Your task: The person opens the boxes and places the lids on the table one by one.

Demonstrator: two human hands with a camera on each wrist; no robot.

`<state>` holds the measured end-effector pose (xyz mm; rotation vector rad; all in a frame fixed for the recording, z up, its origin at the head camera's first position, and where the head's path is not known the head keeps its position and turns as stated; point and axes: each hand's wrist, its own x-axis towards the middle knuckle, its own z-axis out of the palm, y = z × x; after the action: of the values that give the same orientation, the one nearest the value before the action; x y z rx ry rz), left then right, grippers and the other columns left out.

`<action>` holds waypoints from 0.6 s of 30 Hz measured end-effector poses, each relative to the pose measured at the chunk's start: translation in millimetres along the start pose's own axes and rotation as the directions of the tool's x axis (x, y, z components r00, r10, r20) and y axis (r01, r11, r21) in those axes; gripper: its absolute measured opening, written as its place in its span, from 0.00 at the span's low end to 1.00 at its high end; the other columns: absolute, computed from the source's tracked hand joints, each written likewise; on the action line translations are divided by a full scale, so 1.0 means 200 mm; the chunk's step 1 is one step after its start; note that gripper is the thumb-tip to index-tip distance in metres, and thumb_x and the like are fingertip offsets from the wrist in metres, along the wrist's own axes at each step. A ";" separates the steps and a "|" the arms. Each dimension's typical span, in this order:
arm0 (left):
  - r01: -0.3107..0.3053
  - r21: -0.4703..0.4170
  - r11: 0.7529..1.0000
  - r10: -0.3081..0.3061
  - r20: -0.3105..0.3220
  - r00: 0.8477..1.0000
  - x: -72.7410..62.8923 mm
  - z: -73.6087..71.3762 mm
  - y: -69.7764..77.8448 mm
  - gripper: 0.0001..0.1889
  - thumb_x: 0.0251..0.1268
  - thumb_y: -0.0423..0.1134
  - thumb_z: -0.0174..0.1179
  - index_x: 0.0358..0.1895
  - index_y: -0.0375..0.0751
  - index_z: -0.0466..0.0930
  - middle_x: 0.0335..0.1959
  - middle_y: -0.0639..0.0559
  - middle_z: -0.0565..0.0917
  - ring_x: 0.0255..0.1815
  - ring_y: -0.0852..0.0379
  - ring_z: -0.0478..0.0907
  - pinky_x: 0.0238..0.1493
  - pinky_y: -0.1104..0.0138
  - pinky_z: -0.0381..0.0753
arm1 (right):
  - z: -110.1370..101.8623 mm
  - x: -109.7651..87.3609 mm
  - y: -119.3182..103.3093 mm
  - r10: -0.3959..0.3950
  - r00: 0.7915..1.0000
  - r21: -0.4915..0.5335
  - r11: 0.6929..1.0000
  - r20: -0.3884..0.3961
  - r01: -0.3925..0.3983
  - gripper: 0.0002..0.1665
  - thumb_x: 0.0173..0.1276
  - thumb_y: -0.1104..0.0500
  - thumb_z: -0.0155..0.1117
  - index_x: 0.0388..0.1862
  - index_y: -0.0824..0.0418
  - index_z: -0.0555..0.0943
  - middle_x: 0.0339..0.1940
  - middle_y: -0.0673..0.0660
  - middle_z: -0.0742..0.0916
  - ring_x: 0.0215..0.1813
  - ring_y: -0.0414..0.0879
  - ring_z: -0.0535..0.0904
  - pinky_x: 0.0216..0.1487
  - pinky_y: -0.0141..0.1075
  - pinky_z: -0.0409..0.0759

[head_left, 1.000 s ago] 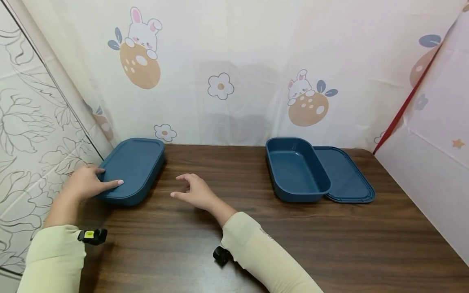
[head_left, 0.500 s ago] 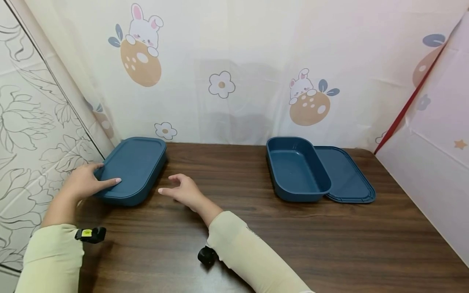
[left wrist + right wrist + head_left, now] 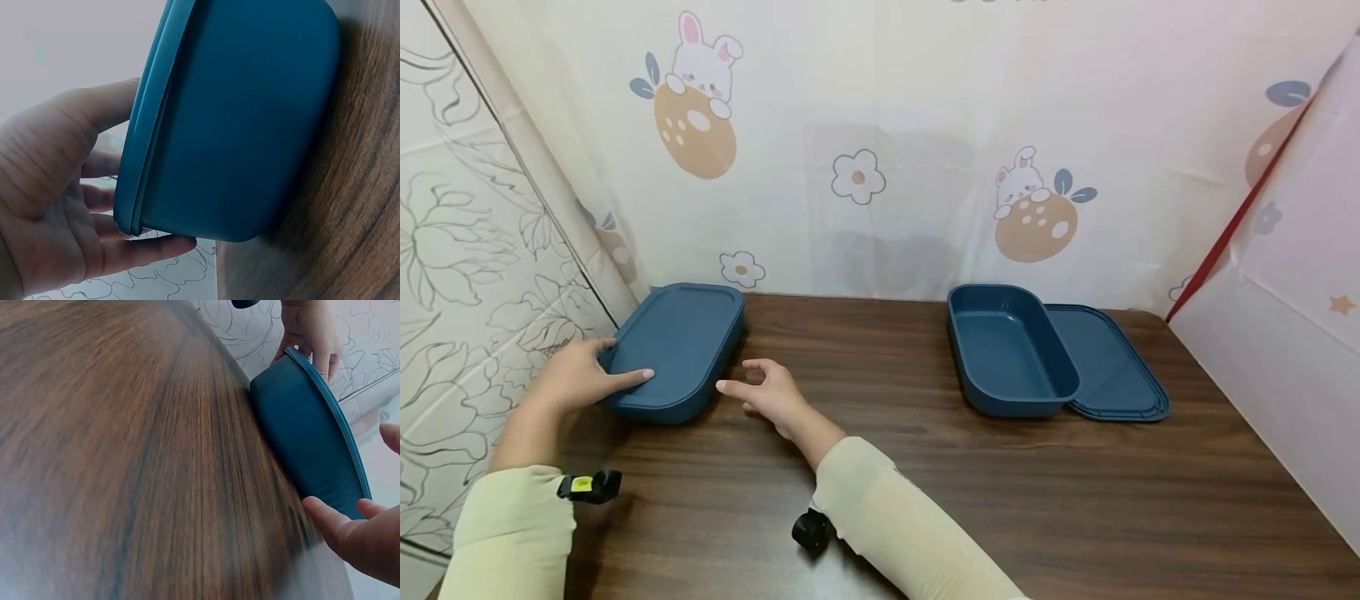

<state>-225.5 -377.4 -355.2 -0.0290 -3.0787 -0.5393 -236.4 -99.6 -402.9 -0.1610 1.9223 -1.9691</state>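
A blue rectangular food container [image 3: 677,350] with its lid [image 3: 681,333] on stands at the left of the table. My left hand [image 3: 572,375] grips its left side, thumb on top of the lid and fingers down along the edge; the left wrist view shows the hand [image 3: 56,181] around the lid rim. My right hand [image 3: 775,398] is close to the container's right side, thumb and fingers parted and holding nothing. In the right wrist view that hand's fingertips [image 3: 312,505] overlap the container wall [image 3: 306,431]; whether they touch it I cannot tell.
To the right stands a second blue container [image 3: 1011,350], uncovered, with nothing inside. Its loose lid [image 3: 1108,367] lies partly behind it. A patterned cloth [image 3: 857,217] rises at the table's back edge, and another panel [image 3: 467,250] borders the left side.
My right hand has moved left, up to the lidded container's right side. The left hand keeps its hold, and the containers stay in place.
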 end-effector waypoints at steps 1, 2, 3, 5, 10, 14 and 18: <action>0.000 0.000 1.000 0.000 -0.001 1.000 0.00 0.00 0.00 0.52 0.58 0.62 0.64 0.63 0.11 0.60 0.59 0.12 0.64 0.58 0.20 0.64 0.54 0.33 0.67 | 0.00 0.00 0.00 0.001 1.000 0.017 1.000 -0.005 0.000 0.34 0.61 0.58 0.73 0.64 0.66 0.73 0.61 0.62 0.77 0.47 0.53 0.83 0.48 0.45 0.83; -0.001 0.000 1.000 0.001 -0.001 1.000 -0.01 0.01 0.00 0.52 0.58 0.62 0.64 0.63 0.11 0.60 0.59 0.12 0.64 0.58 0.20 0.64 0.54 0.33 0.67 | 0.01 0.00 0.00 0.003 1.000 0.032 0.999 -0.007 -0.002 0.34 0.61 0.59 0.73 0.64 0.66 0.73 0.61 0.62 0.77 0.47 0.52 0.82 0.48 0.45 0.83; -0.002 -0.001 1.000 0.002 -0.002 1.000 -0.01 0.01 0.01 0.52 0.57 0.62 0.65 0.63 0.11 0.60 0.59 0.12 0.64 0.58 0.20 0.64 0.54 0.33 0.67 | 0.01 0.00 0.00 0.007 1.000 0.049 0.999 -0.008 -0.006 0.34 0.61 0.59 0.73 0.64 0.66 0.73 0.61 0.62 0.77 0.48 0.50 0.82 0.49 0.45 0.83; -0.004 -0.001 1.000 0.004 -0.003 1.000 -0.02 0.01 0.01 0.53 0.57 0.62 0.65 0.63 0.11 0.60 0.58 0.13 0.64 0.57 0.20 0.64 0.54 0.33 0.67 | 0.02 -0.01 0.00 0.015 1.000 0.075 0.997 -0.011 -0.014 0.34 0.61 0.60 0.73 0.64 0.67 0.73 0.60 0.62 0.77 0.47 0.49 0.81 0.48 0.45 0.83; -0.022 0.004 1.000 0.022 -0.001 1.000 -0.04 0.00 0.02 0.52 0.55 0.62 0.67 0.61 0.11 0.62 0.56 0.13 0.67 0.55 0.21 0.67 0.52 0.34 0.70 | 0.04 -0.03 -0.01 0.036 0.999 0.117 0.992 -0.012 -0.034 0.33 0.61 0.61 0.72 0.63 0.67 0.73 0.58 0.63 0.77 0.46 0.46 0.81 0.47 0.46 0.83; -0.029 -0.014 0.999 0.029 0.018 0.999 -0.05 -0.02 0.02 0.51 0.55 0.61 0.68 0.62 0.13 0.63 0.57 0.14 0.67 0.55 0.22 0.68 0.51 0.35 0.70 | 0.06 -0.04 -0.01 0.046 0.999 0.140 0.989 -0.017 -0.043 0.33 0.60 0.61 0.73 0.63 0.66 0.73 0.58 0.63 0.78 0.46 0.46 0.80 0.47 0.48 0.83; 0.010 -0.064 0.998 -0.007 0.048 0.999 -0.06 -0.03 0.00 0.49 0.58 0.61 0.65 0.65 0.17 0.61 0.59 0.16 0.66 0.57 0.22 0.66 0.51 0.36 0.70 | 0.06 -0.04 -0.01 0.054 0.998 0.162 0.985 -0.015 -0.051 0.34 0.60 0.61 0.73 0.65 0.66 0.72 0.59 0.64 0.77 0.50 0.52 0.80 0.45 0.48 0.83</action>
<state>-213.7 -380.8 -349.3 -0.0304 -3.1080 -0.6478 -225.2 -108.5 -399.7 -0.0467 1.7501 -2.0873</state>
